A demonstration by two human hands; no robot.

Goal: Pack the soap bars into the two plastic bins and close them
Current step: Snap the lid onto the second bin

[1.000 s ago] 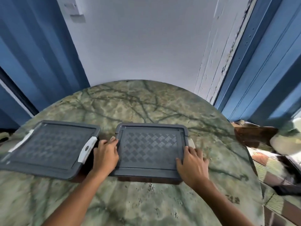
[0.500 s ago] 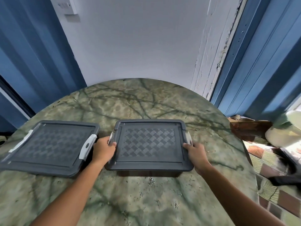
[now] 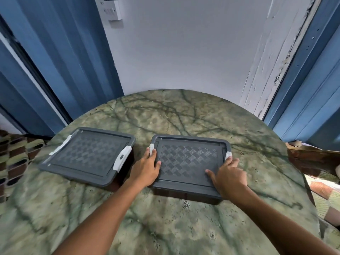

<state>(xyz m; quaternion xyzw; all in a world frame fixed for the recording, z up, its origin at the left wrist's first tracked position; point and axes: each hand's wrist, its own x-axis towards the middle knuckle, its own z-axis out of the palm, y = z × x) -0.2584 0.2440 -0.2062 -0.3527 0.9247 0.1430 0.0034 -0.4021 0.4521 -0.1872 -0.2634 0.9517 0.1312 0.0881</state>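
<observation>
— What do the bins hold?
— Nothing shows; both dark lids are on. The right bin lies under both grips: the left hand rests flat on its left edge, fingers straight by a white latch; the right hand presses its right side, fingers spread near the other latch.
— And beside them?
— The left bin sits just left of the left hand, latches down.
— Room?
— Green marbled tabletop stretches beyond the fingertips to a white wall.
</observation>
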